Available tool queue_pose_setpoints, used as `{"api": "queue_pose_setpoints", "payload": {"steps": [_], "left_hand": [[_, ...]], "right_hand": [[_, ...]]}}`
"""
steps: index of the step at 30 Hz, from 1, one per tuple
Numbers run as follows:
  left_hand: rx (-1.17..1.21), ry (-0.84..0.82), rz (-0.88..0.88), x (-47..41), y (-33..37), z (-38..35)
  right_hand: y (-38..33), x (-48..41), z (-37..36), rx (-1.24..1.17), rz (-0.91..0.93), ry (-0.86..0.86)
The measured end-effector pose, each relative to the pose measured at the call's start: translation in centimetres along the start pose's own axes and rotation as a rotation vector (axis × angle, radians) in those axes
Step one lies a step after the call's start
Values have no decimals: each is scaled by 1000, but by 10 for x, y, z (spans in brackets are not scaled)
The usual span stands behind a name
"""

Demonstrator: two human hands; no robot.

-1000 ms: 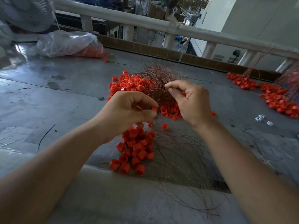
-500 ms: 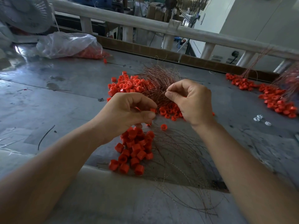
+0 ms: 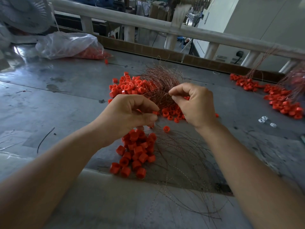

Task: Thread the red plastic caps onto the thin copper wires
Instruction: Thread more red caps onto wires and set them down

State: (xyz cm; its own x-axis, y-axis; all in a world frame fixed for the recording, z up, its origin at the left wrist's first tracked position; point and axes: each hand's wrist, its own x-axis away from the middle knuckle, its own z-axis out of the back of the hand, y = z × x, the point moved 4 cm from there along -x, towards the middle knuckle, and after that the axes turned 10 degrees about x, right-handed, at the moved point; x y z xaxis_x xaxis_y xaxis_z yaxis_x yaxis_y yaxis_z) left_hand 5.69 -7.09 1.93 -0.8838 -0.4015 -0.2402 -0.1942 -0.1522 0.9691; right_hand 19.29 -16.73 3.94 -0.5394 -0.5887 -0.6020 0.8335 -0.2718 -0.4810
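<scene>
From the head view we see a dull grey metal table [image 3: 66, 100], scuffed and stained, with both bare forearms reaching in over it. The left hand [image 3: 128, 114] is curled, and its fingers [image 3: 148, 117] pinch one small red plastic cap [image 3: 155, 112], a short ribbed cylinder, between thumb and forefinger, raised above the table. The right hand [image 3: 196, 104] is curled too; its thumb and forefinger press together right at the near edge of the copper wires [image 3: 158, 83], though the strand between them is too fine for us to make out. Those wires form a springy, reddish-brown tangle, like a nest, in the middle of the table. Just to its left lies a far heap of caps [image 3: 127, 85], and more caps [image 3: 171, 113] spread out under the right hand. Below the left hand sits a near heap of caps [image 3: 137, 152], glossy and hollow, with a single cap [image 3: 166, 129] lying beside it. Long loose wires [image 3: 181, 162] arc thinly toward the table's front edge. Well off to the right we see another spread of caps [image 3: 280, 100] with wires rising from it, and near it a few small white pieces [image 3: 265, 120]. At the far left lies a crinkled clear plastic bag [image 3: 69, 43] with red caps inside, next to a white fan [image 3: 24, 14]. A pale round railing [image 3: 148, 22] runs behind the table.
</scene>
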Motion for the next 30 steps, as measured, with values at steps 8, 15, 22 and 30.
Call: {"api": "queue_pose_setpoints", "payload": {"steps": [8,15,22,30], "left_hand": [[-7,-12,-5,0,-3,0],[-288,20,-141,-5,-3,-4],[-469,-73,-246,-12,-8,-13],[-498,-141,-83,-13,-14,-14]], "right_hand": [[-5,-2,8,-120,-14,45],[-1,1,-2,56,-32,-115],[-8,2,-5,13,41,-57],[-18,-1,12,-230,48,9]]}}
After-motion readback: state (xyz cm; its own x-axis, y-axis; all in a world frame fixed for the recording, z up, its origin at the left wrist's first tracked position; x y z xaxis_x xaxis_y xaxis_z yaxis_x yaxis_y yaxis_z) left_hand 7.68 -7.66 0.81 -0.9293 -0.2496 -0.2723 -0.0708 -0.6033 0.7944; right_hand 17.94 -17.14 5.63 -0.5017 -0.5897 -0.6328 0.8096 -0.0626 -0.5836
